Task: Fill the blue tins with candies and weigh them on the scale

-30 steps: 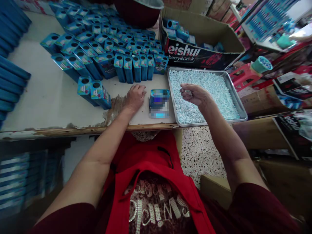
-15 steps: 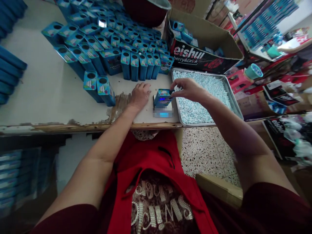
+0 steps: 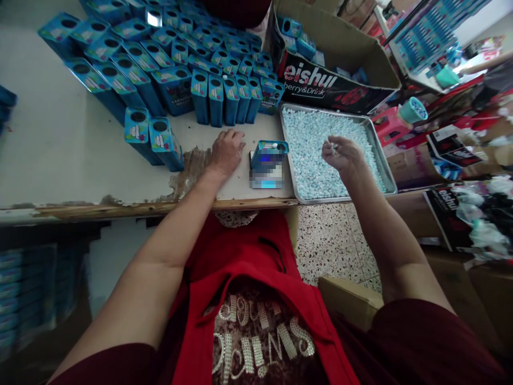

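Note:
My left hand [image 3: 227,151] lies on the worktable with its fingers loosely stretched out, holding nothing. To its right, a blue candy tin [image 3: 269,155] stands on a small scale [image 3: 276,175] with a lit display. A whitish piece shows on top of that tin. Over a metal tray [image 3: 295,186] full of pale blue and white candies [image 3: 316,174], my right hand [image 3: 343,154] is closed in a pinch around a few small candies [image 3: 334,147]. The palm side of that hand hides any others.
Many blue tins [image 3: 176,91] with dark round openings stand in rows at the back left. Behind the tray is a black cardboard box [image 3: 340,88] with more tins in it. A light blue cup [image 3: 413,109] sits on a pink stool [image 3: 388,131] at right. The table's front edge [image 3: 160,208] is worn.
My right hand has moved right, from the tin on the scale to over the tray, and now pinches candies. My left hand stays on the table. The view has shifted slightly.

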